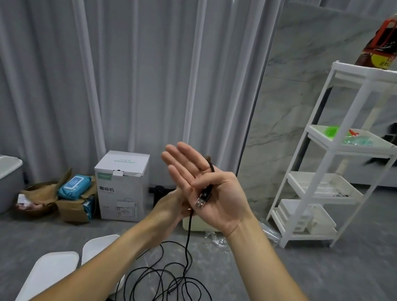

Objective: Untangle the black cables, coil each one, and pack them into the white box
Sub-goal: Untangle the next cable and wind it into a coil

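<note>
black cable (189, 231), usb plug pinned by thumb across flat-fingered right hand (207, 191), slack looped at 6 o'clock; left hand (168, 207) pinching beneath; even turns advised.

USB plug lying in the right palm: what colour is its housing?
Black housing with a silver metal tip on the USB plug, seen in the head view.

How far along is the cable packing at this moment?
Early. Nothing looks packed. The right hand pins a USB plug against its palm with the thumb. The cable hangs down from there past the left hand, whose grip is hidden. Most of the black cable lies loosely looped on the floor, uncoiled. White trays sit beside it.
</note>
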{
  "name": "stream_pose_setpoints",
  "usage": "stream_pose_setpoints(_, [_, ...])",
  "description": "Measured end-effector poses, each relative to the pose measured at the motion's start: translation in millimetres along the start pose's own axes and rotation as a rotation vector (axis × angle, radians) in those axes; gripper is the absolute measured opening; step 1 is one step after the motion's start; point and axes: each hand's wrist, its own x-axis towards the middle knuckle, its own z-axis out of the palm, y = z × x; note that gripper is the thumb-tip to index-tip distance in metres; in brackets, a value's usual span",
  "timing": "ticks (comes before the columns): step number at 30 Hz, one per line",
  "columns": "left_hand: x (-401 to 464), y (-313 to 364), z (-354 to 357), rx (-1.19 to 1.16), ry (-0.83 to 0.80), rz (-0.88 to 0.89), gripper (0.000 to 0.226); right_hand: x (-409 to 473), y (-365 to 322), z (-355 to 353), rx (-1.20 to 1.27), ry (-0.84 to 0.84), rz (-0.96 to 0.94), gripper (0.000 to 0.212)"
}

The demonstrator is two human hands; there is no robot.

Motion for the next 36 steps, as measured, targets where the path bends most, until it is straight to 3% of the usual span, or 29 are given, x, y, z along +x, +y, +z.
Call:
stream_pose_setpoints(4, [-9.4,-16.9,2.1,0.366,-0.015,-0.170,0.039,-1.2,-3.3,-8.3,-0.079,0.139,-0.094,0.086])
stream_pose_setpoints(7, [-17.8,-20.0,3.4,0.484,-0.090,-0.190,0.046,-1.6,-12.0,-19.3,-0.216,0.237,-0.117,0.091])
stream_pose_setpoints(11, [-14.3,-15.0,-4.5,0.809,-0.027,0.056,0.036,-3.8,-21.5,-34.5,-0.669,0.304,-0.118,0.094])
stream_pose_setpoints(14, [-10.8,-9.4,-14.3,1.036,-0.078,0.260,0.038,-6.3,-21.2,-43.1,-0.963,0.296,-0.045,0.092])
stream_pose_setpoints(19, [-6.6,30.8,-28.3,1.362,-0.041,0.313,0.042,-6.5,-19.2,-55.2,-1.374,0.167,0.177,0.082])
stream_pose_setpoints(23, [2.8,68.8,-31.9,1.203,-0.117,0.236,0.036,-12.3,-24.5,-35.7,-1.397,0.034,0.282,0.063])
stream_pose_setpoints(27, [19.9,92.1,-38.8,0.960,-0.354,0.072,0.043,-15.2,-27.5,-7.6,-1.325,0.005,0.345,0.054])
stream_pose_setpoints(31, [30.2,99.9,-45.9,0.793,-0.335,0.077,0.036,-7.4,-24.0,-10.6,-0.987,-0.037,0.315,0.066])
stream_pose_setpoints(36, [34.4,103.9,-44.7,0.602,-0.267,0.101,0.026,-2.2,-22.7,-7.8,-0.670,-0.089,0.267,0.061])
